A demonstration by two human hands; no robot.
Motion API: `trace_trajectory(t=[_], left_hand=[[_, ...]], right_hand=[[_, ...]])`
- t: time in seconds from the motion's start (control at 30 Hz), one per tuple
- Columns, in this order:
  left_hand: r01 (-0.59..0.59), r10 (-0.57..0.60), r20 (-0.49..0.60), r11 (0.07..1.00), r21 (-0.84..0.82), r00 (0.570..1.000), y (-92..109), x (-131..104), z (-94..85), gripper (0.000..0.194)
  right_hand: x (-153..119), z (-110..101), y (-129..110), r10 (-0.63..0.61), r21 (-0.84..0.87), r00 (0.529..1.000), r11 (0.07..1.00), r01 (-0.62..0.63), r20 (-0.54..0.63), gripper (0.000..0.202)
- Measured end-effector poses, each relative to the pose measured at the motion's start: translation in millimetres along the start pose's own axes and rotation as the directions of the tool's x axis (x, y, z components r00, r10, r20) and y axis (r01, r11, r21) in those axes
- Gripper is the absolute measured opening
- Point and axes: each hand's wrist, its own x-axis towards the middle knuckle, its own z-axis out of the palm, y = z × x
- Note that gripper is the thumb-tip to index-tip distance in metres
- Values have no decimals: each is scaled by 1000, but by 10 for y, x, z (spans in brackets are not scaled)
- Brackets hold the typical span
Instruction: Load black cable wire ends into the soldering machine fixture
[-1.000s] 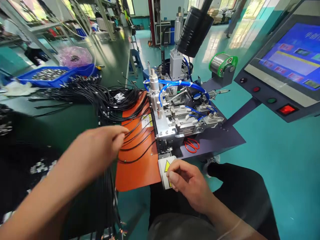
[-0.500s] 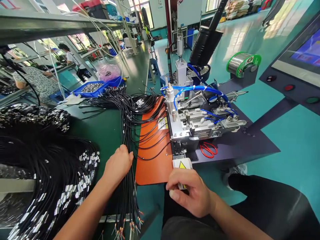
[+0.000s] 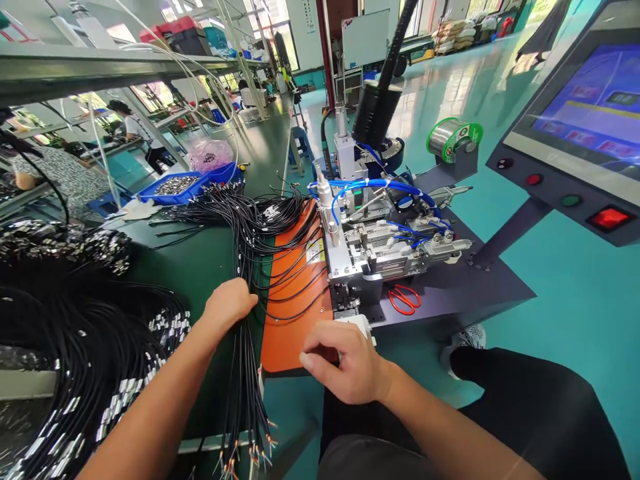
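Observation:
My left hand (image 3: 229,304) is closed around a bundle of black cables (image 3: 244,363) that runs down the green bench top. Their stripped ends (image 3: 250,453), with copper showing, hang over the front edge. Loosely curled, my right hand (image 3: 345,360) is closed near the front of an orange mat (image 3: 287,343), with nothing visible in its fingers. Several single cables (image 3: 300,293) arch across the mat to a metal machine (image 3: 345,260) with blue air hoses. The right hand covers part of a white box (image 3: 361,325) below the machine.
Red-handled scissors (image 3: 404,300) lie on the machine's base. Solder wire (image 3: 453,140) is mounted behind, and a control panel (image 3: 575,140) stands at right. A large heap of cables with metal ends (image 3: 125,393) fills the left. Blue trays (image 3: 175,187) hold small metal parts.
My right hand has moved left and slightly up, over the mat's front corner. The left hand has shifted slightly up along the cables. The view has turned right, showing more of the control panel.

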Motion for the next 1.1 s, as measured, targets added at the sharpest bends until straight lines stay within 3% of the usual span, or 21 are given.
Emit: trace_trajectory(t=[0.13, 0.23, 0.3, 0.37, 0.4, 0.47, 0.53, 0.6, 0.67, 0.77, 0.83, 0.9, 1.0, 1.1], left_hand=[[70, -71, -12, 992, -105, 997, -96, -51, -221, 14], [103, -108, -6, 958, -267, 994, -91, -218, -315, 31], [74, -58, 49, 906, -417, 997, -32, -393, -330, 37], [85, 105, 205, 662, -744, 973, 70, -601, -320, 42], [123, 170, 268, 580, -806, 948, 132, -707, -310, 40], [196, 248, 358, 504, -841, 900, 262, -898, -283, 37], [194, 324, 390, 499, -844, 862, 380, -1033, -242, 38], [101, 383, 381, 582, -807, 841, 467, -1097, -180, 37], [-109, 434, 308, 708, -698, 846, 525, -1102, -99, 41], [-464, 489, 2, 829, -312, 872, 601, -1045, 31, 37], [-569, 551, -224, 822, -18, 804, 673, -988, 101, 26], [-659, 659, -348, 740, 137, 667, 759, -923, 163, 22], [-826, 800, -409, 538, 168, 438, 871, -825, 284, 33], [-886, 811, -480, 444, 131, 335, 941, -755, 428, 39]], right_hand=[[-140, -30, 15, -12, 55, 1000, 998, 13, -21, 12], [-248, -57, 21, -30, 115, 999, 993, 29, 10, 11], [-299, -60, 13, -14, 147, 1000, 989, 11, 22, 12], [-321, -43, -3, 51, 184, 999, 982, -52, 8, 13], [-319, -27, -9, 104, 229, 995, 968, -101, -1, 16], [-296, 8, -12, 235, 393, 972, 893, -221, 12, 29], [-260, 26, 4, 346, 603, 937, 737, -306, 52, 41], [-229, 1, 27, 420, 740, 905, 587, -329, 69, 46], [-206, -67, 39, 465, 770, 884, 546, -329, 48, 44], [-174, -195, 24, 508, 732, 861, 577, -362, 25, 37], [-148, -259, 10, 545, 712, 839, 586, -386, 6, 36], [-123, -299, 7, 569, 680, 821, 619, -392, -44, 33], [-107, -351, 26, 568, 611, 812, 692, -385, -133, 27], [-121, -425, 40, 570, 544, 801, 737, -400, -182, 23]])
